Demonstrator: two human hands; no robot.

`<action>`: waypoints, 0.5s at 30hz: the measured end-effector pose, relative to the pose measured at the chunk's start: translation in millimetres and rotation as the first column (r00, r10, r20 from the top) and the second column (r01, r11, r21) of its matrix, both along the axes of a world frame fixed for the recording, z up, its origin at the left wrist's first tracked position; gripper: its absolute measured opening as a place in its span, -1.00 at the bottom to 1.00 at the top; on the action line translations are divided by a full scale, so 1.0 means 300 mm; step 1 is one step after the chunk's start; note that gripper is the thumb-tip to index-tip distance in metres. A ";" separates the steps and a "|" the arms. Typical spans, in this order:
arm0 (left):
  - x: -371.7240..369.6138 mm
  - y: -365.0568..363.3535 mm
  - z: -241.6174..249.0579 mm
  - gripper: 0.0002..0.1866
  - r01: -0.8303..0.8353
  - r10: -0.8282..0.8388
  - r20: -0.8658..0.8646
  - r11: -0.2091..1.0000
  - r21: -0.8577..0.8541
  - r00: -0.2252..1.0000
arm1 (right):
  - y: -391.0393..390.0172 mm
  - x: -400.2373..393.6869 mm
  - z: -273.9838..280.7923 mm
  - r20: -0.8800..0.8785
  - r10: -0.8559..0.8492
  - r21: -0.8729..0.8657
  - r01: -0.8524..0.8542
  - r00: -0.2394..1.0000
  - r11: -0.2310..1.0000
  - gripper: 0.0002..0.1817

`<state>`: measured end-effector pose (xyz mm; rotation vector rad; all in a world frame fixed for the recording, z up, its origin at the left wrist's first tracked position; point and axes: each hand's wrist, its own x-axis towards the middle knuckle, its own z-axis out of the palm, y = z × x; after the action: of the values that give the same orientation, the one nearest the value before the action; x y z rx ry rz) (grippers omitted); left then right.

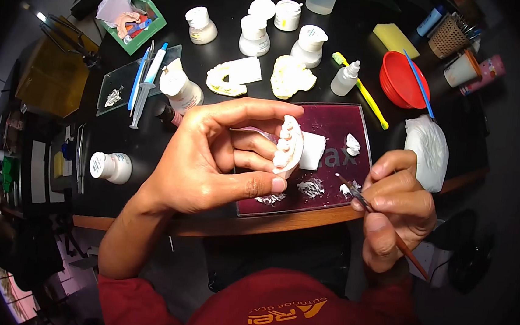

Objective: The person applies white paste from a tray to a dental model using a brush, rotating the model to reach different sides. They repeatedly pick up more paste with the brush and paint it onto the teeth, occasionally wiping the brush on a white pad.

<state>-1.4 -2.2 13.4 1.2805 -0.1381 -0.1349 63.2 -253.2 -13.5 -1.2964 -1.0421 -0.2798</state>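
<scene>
Between the thumb and fingers of my left hand is a pale dental cast with a row of teeth, held over a dark red slab. My right hand pinches a thin brush with a brown handle. Its light tip is over the slab's right part, to the right of the cast and apart from it. White paste heaps lie on the slab, along with a white square pad and a small white lump.
Behind the slab are two plaster casts, several white jars and a dropper bottle. A red bowl, yellow toothbrush and white tissue bundle stand or lie right. At left are a glass plate and green box.
</scene>
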 end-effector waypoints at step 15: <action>-0.004 0.021 -0.004 -0.29 0.098 -0.098 0.021 0.995 -0.002 0.995 | 0.131 0.014 -0.018 -0.012 0.198 -0.008 -0.198 0.980 0.980 -0.70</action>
<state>-2.7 4.2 12.4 1.2726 -0.2191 -0.2056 67.5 -213.9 -18.8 -1.1900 -1.1546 -0.1161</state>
